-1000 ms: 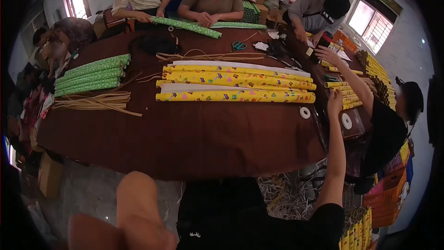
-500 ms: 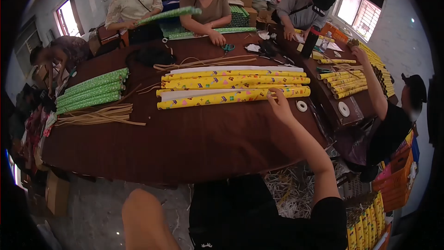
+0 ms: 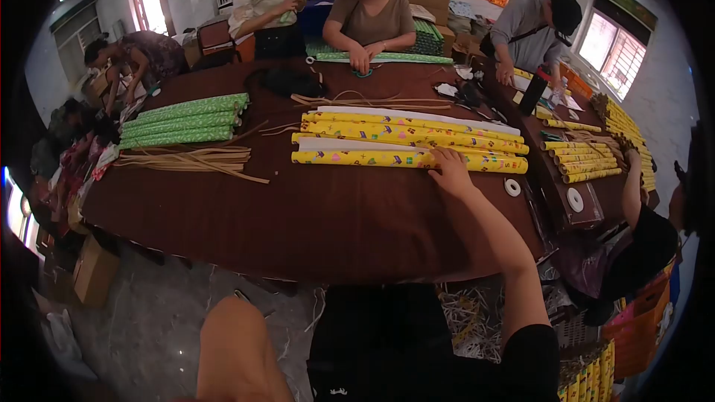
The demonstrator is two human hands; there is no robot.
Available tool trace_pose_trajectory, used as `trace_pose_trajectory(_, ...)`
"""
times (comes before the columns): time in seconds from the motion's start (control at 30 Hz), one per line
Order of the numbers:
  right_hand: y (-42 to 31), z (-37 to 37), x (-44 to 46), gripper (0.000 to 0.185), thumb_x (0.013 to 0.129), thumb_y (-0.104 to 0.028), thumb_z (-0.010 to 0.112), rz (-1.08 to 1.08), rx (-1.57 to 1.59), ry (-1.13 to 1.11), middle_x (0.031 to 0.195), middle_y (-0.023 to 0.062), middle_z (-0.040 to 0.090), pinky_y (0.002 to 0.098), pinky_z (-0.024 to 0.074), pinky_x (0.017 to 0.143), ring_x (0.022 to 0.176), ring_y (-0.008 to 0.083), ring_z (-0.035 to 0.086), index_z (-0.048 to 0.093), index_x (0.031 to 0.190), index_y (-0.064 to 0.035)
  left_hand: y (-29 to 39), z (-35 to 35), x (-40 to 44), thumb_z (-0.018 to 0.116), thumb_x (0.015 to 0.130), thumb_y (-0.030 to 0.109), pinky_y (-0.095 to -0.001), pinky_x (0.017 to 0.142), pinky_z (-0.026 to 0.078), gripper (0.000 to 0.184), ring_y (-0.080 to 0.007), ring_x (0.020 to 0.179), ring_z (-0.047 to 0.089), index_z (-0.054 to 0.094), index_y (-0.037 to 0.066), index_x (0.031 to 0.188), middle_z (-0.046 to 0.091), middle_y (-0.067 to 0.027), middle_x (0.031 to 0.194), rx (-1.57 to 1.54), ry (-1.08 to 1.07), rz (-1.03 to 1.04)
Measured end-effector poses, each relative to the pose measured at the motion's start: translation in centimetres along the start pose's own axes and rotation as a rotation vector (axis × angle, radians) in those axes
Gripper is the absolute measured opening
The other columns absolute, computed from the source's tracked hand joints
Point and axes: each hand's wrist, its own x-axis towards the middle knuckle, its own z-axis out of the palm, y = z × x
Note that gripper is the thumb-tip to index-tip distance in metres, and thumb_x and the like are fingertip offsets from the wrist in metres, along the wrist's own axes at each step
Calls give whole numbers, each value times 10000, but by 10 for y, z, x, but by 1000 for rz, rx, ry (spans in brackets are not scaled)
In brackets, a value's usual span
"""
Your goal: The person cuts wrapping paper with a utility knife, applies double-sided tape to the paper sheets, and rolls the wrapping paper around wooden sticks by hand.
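Note:
My right hand [image 3: 451, 170] lies on the front yellow wrapping paper roll [image 3: 357, 159], near its right part. Its fingers are spread over the patterned paper, and I see nothing gripped in them. White paper backing shows along the top of this roll. Several more yellow rolls [image 3: 372, 129] lie side by side just behind it. A white tape ring [image 3: 512, 187] is on the table to the right of my hand. My left hand is out of view; only a bare limb shows at the lower left.
Green rolls [image 3: 186, 119] and brown strips [image 3: 186, 161] lie on the brown table [image 3: 320, 223] at the left. More yellow rolls [image 3: 585, 158] are on the right table beside a black bottle [image 3: 532, 91]. Several people work around. Shredded paper [image 3: 477, 320] covers the floor at lower right.
The view has shifted, so the tables sit further right. My right hand's fingers have spread over the front roll. At the back, a person's green roll has tilted upright.

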Motion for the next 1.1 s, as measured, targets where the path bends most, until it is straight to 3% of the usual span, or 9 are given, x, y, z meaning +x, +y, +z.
trace_pose_trajectory(0.13, 9, 3, 21, 694, 751, -293, 764, 11, -152, -253, 1321, 77, 543, 521, 315, 1091, 1268, 304, 462, 487, 1370, -143, 18, -9, 9, 676, 858, 249, -346, 797, 416, 234, -195, 934, 492, 613, 201, 1078, 513, -34, 991, 62, 14, 65)
trace_pose_trajectory(0.33, 8, 18, 32, 581, 728, -232, 762, -56, -251, -218, 1196, 100, 543, 527, 359, 1059, 1192, 299, 499, 543, 1256, -126, 46, -16, 28, 696, 842, 254, -340, 789, 412, 239, -193, 919, 488, 616, 202, 1061, 504, -29, 968, 157, -31, 109)
trace_pose_trajectory(0.4, 12, 24, 33, 496, 739, -207, 728, -92, -243, -201, 1141, 112, 588, 491, 405, 1009, 1142, 300, 540, 547, 1186, -89, 20, -35, 6, 639, 811, 62, -397, 743, 479, 146, -249, 902, 558, 594, 89, 947, 594, -96, 988, 180, -32, -13)
trace_pose_trajectory(0.47, 14, 27, 32, 496, 737, -198, 718, -112, -235, -194, 1100, 114, 608, 474, 418, 986, 1097, 303, 566, 539, 1184, -78, -2, -60, 0, 611, 846, 30, -406, 824, 470, 181, -260, 952, 569, 609, 93, 1017, 601, -115, 1048, 437, -452, -340)
trace_pose_trajectory(0.53, 15, 27, 30, 496, 736, -189, 708, -130, -229, -187, 1060, 115, 629, 458, 431, 963, 1052, 307, 592, 531, 1182, -68, -48, -67, -28, 605, 881, 65, -397, 918, 437, 259, -288, 1029, 573, 600, 78, 1140, 605, -127, 1097, 438, -532, -674)
trace_pose_trajectory(0.6, 6, 20, 29, 498, 726, -161, 693, -56, -159, -309, 1011, 118, 647, 442, 444, 916, 982, 312, 621, 518, 1183, -64, -93, -87, -61, 554, 912, 36, -376, 990, 419, 285, -286, 1121, 549, 590, 52, 1195, 578, -107, 1193, 598, -727, -775)
trace_pose_trajectory(0.73, 11, 28, 23, 408, 758, -161, 663, -276, -260, -170, 1010, 95, 623, 413, 455, 848, 996, 269, 608, 553, 1142, -76, -150, -116, -105, 579, 917, 81, -390, 981, 429, 286, -297, 1123, 558, 588, 43, 1201, 582, -145, 1200, 752, -949, -780)
trace_pose_trajectory(1.0, -36, 12, 5, 312, 830, -178, 556, -430, -429, 162, 974, 38, 580, 369, 450, 820, 951, 214, 562, 577, 1128, -87, -219, -146, -114, 552, 882, 12, -461, 1015, 391, 426, -352, 1205, 507, 548, 65, 1304, 540, -171, 1291, 1183, -1335, -227)
trace_pose_trajectory(1.1, -57, -13, 2, 298, 827, -191, 577, -504, -446, 307, 946, 50, 586, 359, 466, 801, 914, 237, 571, 593, 1097, -67, -227, -140, -91, 553, 909, 70, -457, 1002, 407, 404, -349, 1179, 531, 537, 52, 1313, 560, -187, 1269, 1122, -1350, -331)
